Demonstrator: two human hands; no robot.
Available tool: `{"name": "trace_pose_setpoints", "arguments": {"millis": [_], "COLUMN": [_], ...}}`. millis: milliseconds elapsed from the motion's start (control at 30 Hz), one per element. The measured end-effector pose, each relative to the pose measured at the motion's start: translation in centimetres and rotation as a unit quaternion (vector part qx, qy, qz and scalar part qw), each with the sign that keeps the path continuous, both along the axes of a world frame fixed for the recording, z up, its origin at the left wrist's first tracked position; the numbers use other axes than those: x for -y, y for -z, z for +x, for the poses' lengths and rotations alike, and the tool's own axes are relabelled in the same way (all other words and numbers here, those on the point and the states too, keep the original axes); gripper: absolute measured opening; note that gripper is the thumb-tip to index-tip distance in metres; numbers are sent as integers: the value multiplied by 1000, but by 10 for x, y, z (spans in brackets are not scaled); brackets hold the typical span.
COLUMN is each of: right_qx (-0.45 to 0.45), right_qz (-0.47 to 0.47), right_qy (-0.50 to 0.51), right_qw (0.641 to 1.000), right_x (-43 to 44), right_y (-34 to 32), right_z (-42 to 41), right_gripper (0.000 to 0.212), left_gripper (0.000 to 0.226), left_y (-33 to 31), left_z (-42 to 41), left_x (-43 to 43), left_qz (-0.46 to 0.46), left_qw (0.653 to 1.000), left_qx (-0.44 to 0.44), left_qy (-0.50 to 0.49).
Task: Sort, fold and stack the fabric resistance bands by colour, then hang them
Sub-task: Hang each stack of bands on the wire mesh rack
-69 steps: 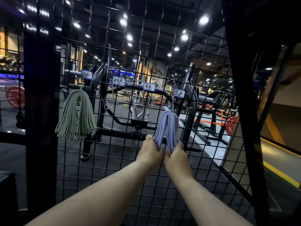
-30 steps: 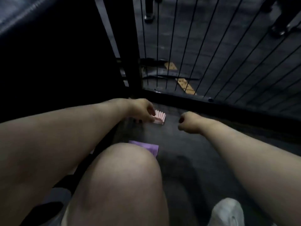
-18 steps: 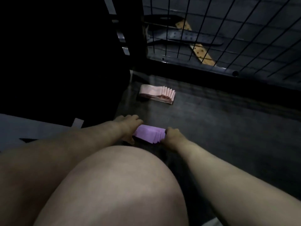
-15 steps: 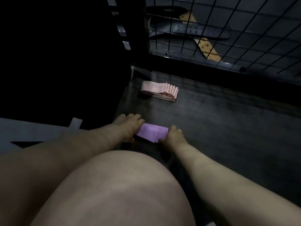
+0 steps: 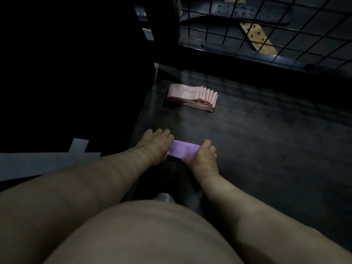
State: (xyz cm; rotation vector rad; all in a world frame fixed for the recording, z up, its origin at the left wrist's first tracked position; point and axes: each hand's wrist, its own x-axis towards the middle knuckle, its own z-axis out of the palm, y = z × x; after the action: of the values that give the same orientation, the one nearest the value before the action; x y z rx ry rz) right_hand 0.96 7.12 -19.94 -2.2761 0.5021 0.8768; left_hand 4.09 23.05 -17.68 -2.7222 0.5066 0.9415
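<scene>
The person is crouched, 1 bare knee point(image 5: 152, 235) filling the near view and both arms reaching down to the dark floor point(image 5: 276, 149). The left hand point(image 5: 156, 145) covers the left end of the purple stack of bands point(image 5: 182, 151), fingers curled over its far side and the thumb out of sight. The stack lies between the 2 hands, its long axis running left to right and its right end slightly nearer the person. I cannot tell whether it touches the floor. The right hand point(image 5: 204, 155) pinches the right end, fingers on top and thumb on the near edge. Farther off, toward the floor's far-left corner, the pink stack of bands point(image 5: 192, 97) lies flat and apart from both hands. It is also set left to right, with its layered ends fanned out on the right. The wire grid panel point(image 5: 266, 25) stands along the floor's far edge.
</scene>
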Motion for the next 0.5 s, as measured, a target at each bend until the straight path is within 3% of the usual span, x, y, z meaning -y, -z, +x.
{"name": "trace_pose_setpoints", "arguments": {"millis": [200, 300, 500], "right_qx": [2, -4, -20], "right_qz": [62, 48, 8], "right_qy": [56, 92, 124], "right_qw": [997, 995, 992], "right_x": [4, -2, -6], "right_y": [9, 10, 14], "right_z": [2, 3, 13], "right_gripper": [67, 72, 46], "left_gripper": [53, 53, 60], "left_y": [4, 4, 9], "left_z": [2, -2, -3], "left_x": [-3, -7, -7], "left_qz": [-27, -36, -82], "left_qw": [1000, 999, 996], "left_qx": [13, 23, 4], "left_qy": [-7, -3, -21]}}
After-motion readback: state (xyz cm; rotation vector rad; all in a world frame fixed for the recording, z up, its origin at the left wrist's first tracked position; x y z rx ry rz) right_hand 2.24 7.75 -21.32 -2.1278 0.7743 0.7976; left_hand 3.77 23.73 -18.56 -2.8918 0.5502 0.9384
